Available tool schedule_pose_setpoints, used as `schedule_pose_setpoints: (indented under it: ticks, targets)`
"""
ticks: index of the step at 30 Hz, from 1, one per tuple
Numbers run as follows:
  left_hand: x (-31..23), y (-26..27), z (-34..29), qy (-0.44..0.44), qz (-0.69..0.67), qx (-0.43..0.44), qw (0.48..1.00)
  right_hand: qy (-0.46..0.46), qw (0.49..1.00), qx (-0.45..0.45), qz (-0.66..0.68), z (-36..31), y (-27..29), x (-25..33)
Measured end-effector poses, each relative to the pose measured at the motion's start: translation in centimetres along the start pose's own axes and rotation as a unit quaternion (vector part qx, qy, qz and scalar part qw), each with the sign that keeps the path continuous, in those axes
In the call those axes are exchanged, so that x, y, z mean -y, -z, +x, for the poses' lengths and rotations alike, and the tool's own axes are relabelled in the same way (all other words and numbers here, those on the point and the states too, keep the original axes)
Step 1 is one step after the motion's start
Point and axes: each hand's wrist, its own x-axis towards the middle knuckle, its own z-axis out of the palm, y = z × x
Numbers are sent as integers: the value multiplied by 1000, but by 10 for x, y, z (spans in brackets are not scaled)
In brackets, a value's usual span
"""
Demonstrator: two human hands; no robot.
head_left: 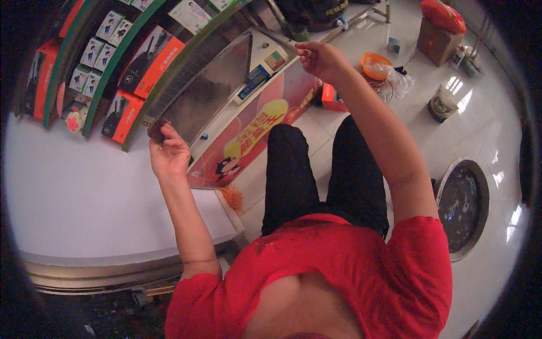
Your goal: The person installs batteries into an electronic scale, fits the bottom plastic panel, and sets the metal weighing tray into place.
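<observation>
Left hand: my left hand [168,153] is raised over the white desk [79,192], fingers curled shut around the dark, rounded end [156,129] of a long metal sheet.
Right hand: my right hand [320,58] is lifted further out, fingers pinched closed on the sheet's far upper edge; what exactly sits between the fingertips is too small to tell.
Metal sheet: the sheet [212,85] is a flat, grey, dull-shining panel, long and tapering, stretched between my two hands and tilted on edge just beside the shelf.
Shelf: a curved green-edged shelf [113,68] holds rows of cardboard boxes, some orange and black [152,59], some small and white [96,53].
Desk: smooth, plain white top with a metal-trimmed front edge.
Floor: glossy pale tiles [485,124], with a round metal-rimmed cover [463,206] set in them.
Further off: an orange bowl [375,65] and a clear plastic bag [401,79] lie on the floor, well apart from my hands.
Me: red shirt, black trousers.
</observation>
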Motion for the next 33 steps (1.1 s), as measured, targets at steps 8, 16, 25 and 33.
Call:
schedule_pose_setpoints:
  ticks: [8,16,25,33]
  targets:
    - [2,9,-22,44,70,-21,996,-101,992,80,-7,7,12,-1]
    - [27,52,-40,-26,274,-140,951,-165,966,29,-198,-21,12,-47]
    - [2,142,15,45,322,-142,935,-12,905,-32,-424,35,31,-94]
    - [26,159,114,-3,356,-242,903,21,835,-94,-542,111,28,-88]
